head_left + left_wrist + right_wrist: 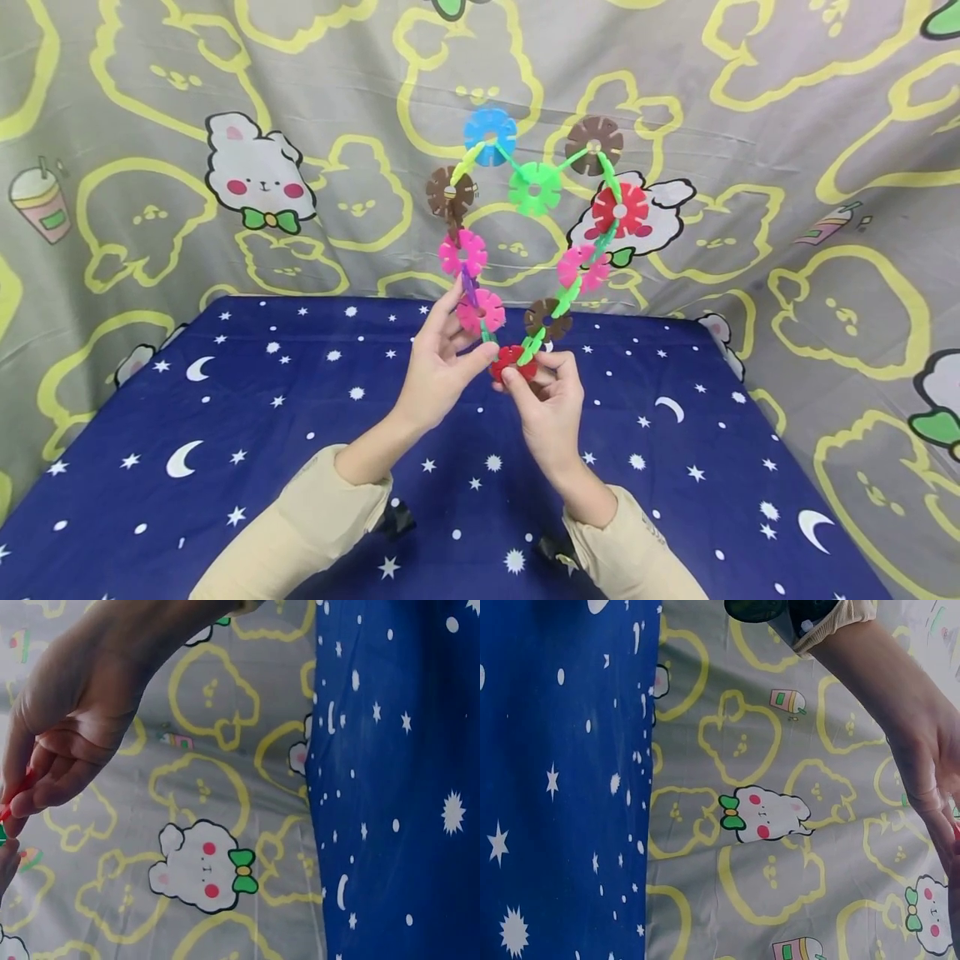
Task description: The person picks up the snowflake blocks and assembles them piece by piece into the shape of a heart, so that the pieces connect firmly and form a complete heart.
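A heart-shaped chain of notched plastic interlocking discs is held up above the table in the head view. Its discs are blue, brown, green, yellow, pink, purple and red, slotted into one another edge to face. My left hand holds the lower left side, thumb by a dark green disc and fingers around a pink disc. At the bottom tip my right hand pinches a red disc between thumb and fingers. In the left wrist view, a bit of red disc shows between fingertips; most of the chain is out of frame.
Beneath the hands lies a table with a dark blue cloth patterned in white moons and stars. A grey curtain with yellow outlines and white rabbits hangs behind and at the sides. Dark straps show by the sleeves.
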`<state>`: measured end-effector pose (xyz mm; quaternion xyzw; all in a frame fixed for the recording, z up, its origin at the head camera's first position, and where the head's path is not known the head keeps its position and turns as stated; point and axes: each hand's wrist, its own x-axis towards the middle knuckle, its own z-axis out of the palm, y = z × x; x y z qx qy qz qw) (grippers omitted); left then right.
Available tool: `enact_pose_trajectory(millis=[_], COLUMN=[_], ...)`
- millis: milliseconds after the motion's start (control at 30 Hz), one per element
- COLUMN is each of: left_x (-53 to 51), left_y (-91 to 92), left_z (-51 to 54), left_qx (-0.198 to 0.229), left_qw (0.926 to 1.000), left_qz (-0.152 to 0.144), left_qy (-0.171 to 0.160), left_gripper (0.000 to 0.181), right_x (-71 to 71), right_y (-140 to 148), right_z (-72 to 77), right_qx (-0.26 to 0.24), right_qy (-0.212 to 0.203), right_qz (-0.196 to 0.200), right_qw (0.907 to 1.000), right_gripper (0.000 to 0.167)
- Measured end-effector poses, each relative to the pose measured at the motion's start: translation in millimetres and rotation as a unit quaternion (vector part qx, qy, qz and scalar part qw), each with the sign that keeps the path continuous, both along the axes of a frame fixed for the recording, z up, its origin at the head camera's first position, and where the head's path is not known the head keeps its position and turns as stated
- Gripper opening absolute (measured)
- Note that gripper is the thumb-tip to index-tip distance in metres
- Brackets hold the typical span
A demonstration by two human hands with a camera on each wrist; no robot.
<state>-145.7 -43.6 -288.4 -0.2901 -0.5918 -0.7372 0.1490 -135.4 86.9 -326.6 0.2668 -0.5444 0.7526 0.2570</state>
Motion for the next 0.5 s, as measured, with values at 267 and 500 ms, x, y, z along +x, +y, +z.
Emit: enact_pose_trajectory(millis=[267, 500], left_x=[-3.8, -7.2], left_y=[9.6, 21.8], left_z=[-4.7, -8.9], left_qx=[0.074, 0.106], left_qw=[0.9971, 0.9919], left_qz=[0.017, 0.067], left_qy=[0.005, 0.02], left_gripper=[0.093, 0.096], right_x=[-5.5, -12.1], right_y=[-7.2, -12.4], right_z=[-0.1, 3.7], right_qx=[-0.024, -0.075], right_qy=[-0.006, -0.007], right_qz=[-0.014, -0.019], right_qw=[0.9996, 0.997], right_gripper=[0.024, 0.027])
